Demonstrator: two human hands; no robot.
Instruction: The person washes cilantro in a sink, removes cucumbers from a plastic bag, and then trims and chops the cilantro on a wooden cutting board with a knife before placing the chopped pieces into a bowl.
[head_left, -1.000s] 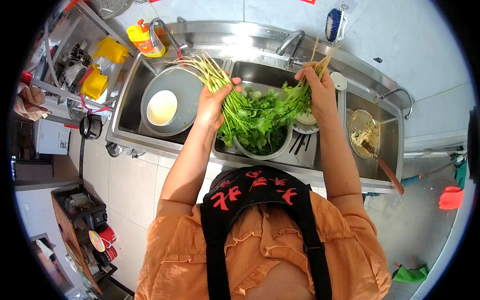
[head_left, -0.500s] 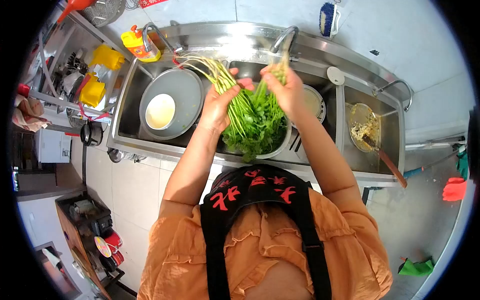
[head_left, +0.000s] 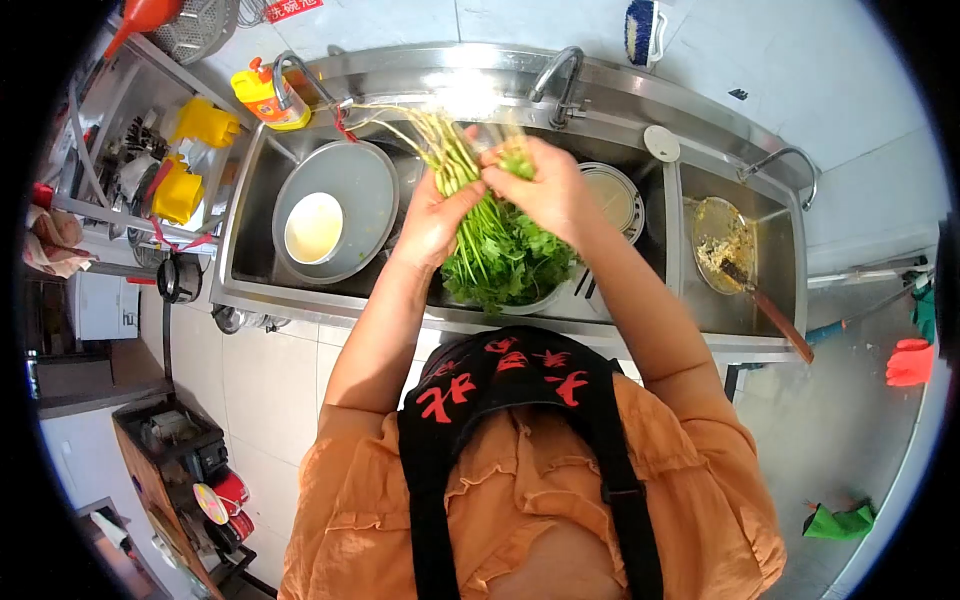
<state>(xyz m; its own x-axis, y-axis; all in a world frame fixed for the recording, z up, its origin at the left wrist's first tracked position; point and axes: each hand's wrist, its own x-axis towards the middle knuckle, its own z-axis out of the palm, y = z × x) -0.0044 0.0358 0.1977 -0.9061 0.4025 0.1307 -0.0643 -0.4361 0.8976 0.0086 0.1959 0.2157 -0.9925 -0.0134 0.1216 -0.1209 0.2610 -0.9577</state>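
Note:
A leafy bunch of coriander point(head_left: 512, 258) hangs over the middle sink, roots up and leaves down. My left hand point(head_left: 432, 222) is closed around its stems, with the pale roots poking out above the fingers. Close beside it, my right hand point(head_left: 548, 188) pinches a smaller clump of coriander stems, whose upper ends are smeared by motion. Under the leaves shows the rim of a pale bowl point(head_left: 540, 303), mostly hidden.
At left, a grey basin point(head_left: 365, 215) holds a white bowl point(head_left: 314, 228). A yellow detergent bottle point(head_left: 270, 95) stands behind. A round strainer point(head_left: 625, 195) lies right of my hands; a food-filled sieve point(head_left: 722, 250) with a wooden handle sits in the right sink. Faucets point(head_left: 562, 80) line the back.
My right hand has moved left with its clump of coriander, up against the stems in my left hand. The left hand keeps its hold. The whole view has shifted slightly.

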